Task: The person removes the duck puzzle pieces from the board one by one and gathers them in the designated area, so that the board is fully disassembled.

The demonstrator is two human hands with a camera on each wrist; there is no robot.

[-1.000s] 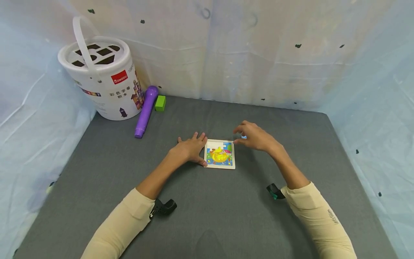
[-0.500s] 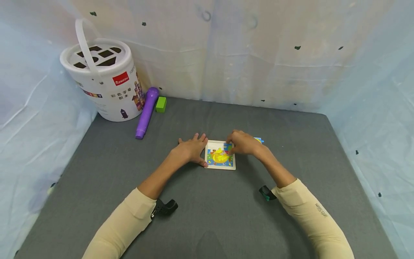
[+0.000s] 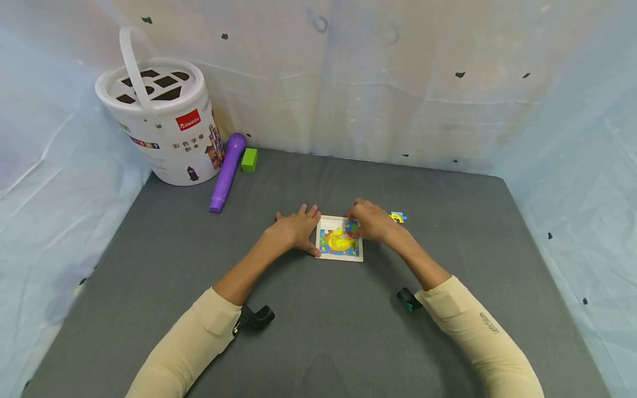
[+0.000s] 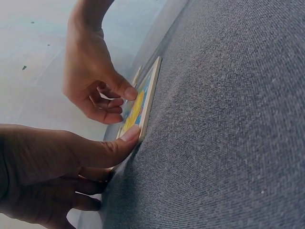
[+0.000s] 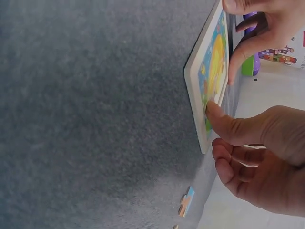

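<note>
While the table (image 3: 308,309) holds everything, the left hand (image 3: 292,230), fingers apart, and right hand (image 3: 372,222), fingers bent (I can't tell if pinching), touch the puzzle (image 3: 339,242) between them. A crooked thumb push might pop it apart; one loose piece (image 3: 397,217) lies nearby.

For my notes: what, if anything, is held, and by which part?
The left hand steadies the puzzle tray at its left edge; whether the right hand pinches anything cannot be told.
</note>
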